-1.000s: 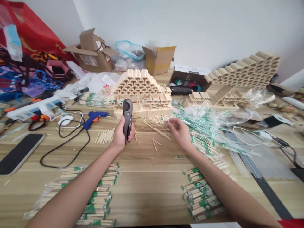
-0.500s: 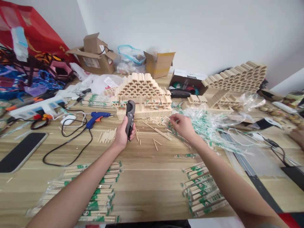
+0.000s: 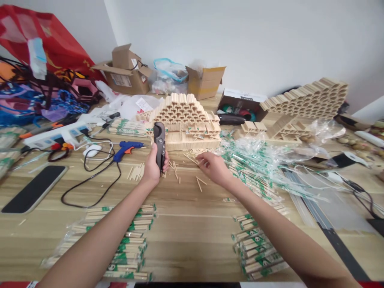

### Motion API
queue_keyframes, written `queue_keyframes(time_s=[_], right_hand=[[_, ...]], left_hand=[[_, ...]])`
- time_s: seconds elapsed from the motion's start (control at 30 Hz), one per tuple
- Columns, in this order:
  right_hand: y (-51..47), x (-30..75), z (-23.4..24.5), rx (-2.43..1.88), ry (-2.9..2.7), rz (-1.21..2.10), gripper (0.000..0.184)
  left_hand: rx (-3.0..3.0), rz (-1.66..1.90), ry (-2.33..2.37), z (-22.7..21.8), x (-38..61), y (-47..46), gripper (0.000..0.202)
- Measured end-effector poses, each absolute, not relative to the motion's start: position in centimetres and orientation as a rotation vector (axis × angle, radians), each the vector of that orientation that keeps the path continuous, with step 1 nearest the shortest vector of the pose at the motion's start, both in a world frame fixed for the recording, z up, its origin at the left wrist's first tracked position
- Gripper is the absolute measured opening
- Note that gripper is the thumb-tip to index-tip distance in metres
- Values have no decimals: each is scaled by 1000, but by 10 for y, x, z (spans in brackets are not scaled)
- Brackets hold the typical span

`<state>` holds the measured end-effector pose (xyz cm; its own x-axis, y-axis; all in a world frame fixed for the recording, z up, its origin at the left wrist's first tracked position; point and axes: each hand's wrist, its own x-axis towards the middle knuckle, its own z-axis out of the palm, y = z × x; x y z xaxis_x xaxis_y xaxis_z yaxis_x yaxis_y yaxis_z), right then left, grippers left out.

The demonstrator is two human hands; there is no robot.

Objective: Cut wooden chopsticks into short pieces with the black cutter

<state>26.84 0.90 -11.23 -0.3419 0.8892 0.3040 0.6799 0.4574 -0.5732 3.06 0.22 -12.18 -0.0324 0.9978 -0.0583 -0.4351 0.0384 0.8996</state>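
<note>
Head view: the left hand (image 3: 152, 168) is in about the same spot as half a second ago, mid-table, its grip wrapped tight round the black cutter (image 3: 160, 143), which stands upright with its head up, just in front of the stick pyramid (image 3: 186, 117). The right hand (image 3: 211, 166) has shifted left since then, off the heap of empty wrappers (image 3: 255, 160) and over to the loose sticks (image 3: 198, 182) scattered mid-table. Its grip is half curled with the fingertips down at a thin stick; cannot tell whether it pinches it. The view has also swung a bit, so everything sits slightly further right. Counts: one cutter, one blue glue gun (image 3: 127, 146) left of the cutter with a black cord, one small fan of cut sticks (image 3: 136, 172) just beside the left hand, one phone (image 3: 34, 188) face down toward the left edge, one white power strip (image 3: 57, 134) and one white mouse (image 3: 92, 151). Two stick builds: the pyramid toward the far edge and a honeycomb block (image 3: 309, 98) at the far right corner. Two open cardboard boxes (image 3: 126, 72) (image 3: 205, 80) stand at the far edge. Two heaps of wrapped chopstick packs lie at the near edge, one left (image 3: 129, 244) and one right (image 3: 258, 252), with bare table (image 3: 186, 228) between them.
</note>
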Motion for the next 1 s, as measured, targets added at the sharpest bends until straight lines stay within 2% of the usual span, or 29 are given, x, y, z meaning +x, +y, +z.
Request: queue_keyframes(time_s=[0.2, 0.37, 0.5, 0.67, 0.87, 1.0], right_hand=[[5, 183, -122, -1182, -2168, 600, 37], [-3, 155, -133, -1234, -2135, 733, 28], [-6, 173, -129, -1192, -2081, 777, 30], [2, 226, -120, -1281, -2090, 665, 32], [-5, 276, -105, -1423, -2236, 692, 23], [-16, 288, -89, -1280, -2562, 795, 36]], left_hand=[[789, 1529, 938, -118, 21, 7, 68], [792, 1575, 997, -120, 19, 9, 68], [783, 1553, 1015, -119, 21, 8, 67], [829, 1534, 1023, -122, 22, 6, 67], [899, 1514, 1108, -126, 26, 2, 68], [929, 1503, 1113, -127, 28, 1, 68]])
